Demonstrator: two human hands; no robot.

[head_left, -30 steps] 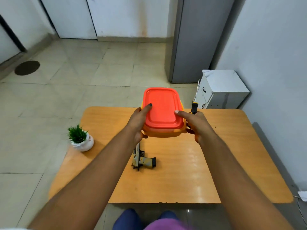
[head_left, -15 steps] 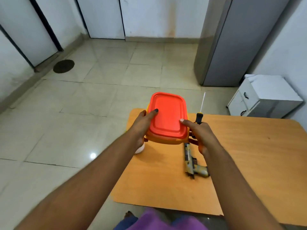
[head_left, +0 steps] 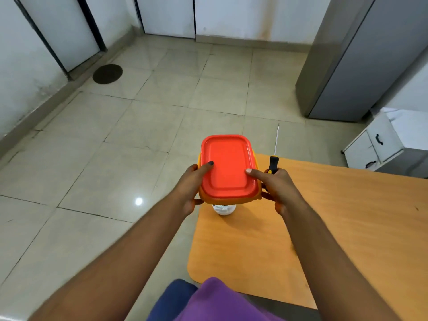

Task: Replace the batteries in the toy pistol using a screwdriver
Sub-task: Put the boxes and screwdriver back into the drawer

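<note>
Tiled room with a wooden table

An orange container with a red lid (head_left: 228, 164) is above the table's (head_left: 335, 228) left corner, over a small white pot (head_left: 224, 209). A grey refrigerator (head_left: 361, 61) stands by the far wall, a white cabinet (head_left: 384, 142) beside it, and a dark round floor drain cover (head_left: 107, 73) lies far left.

No text, label, brand or number was legible anywhere (the red lid (head_left: 228, 164) of the orange container was plain, the screwdriver (head_left: 273, 162) handle unmarked).
</note>
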